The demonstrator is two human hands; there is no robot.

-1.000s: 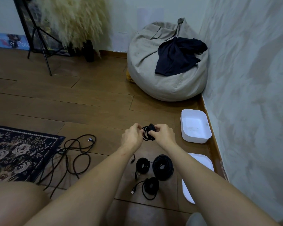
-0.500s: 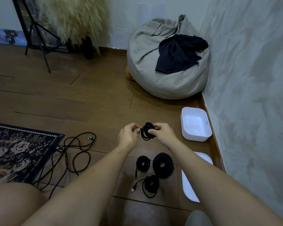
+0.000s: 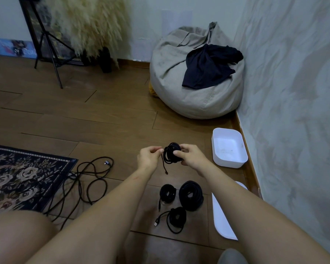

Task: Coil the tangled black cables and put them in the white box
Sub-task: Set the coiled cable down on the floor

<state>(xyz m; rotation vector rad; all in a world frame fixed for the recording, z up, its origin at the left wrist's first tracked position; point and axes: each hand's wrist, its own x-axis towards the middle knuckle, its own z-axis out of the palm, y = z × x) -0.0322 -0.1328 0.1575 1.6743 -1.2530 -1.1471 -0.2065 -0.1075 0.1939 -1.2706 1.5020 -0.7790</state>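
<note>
Right hand grips a small coil while the left hand seemingly pinches its loose tail; next, tuck that tail, then reach the white box.

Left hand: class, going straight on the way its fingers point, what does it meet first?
The coiled cable in the right hand; fingertips of the left hand seem to touch it.
</note>
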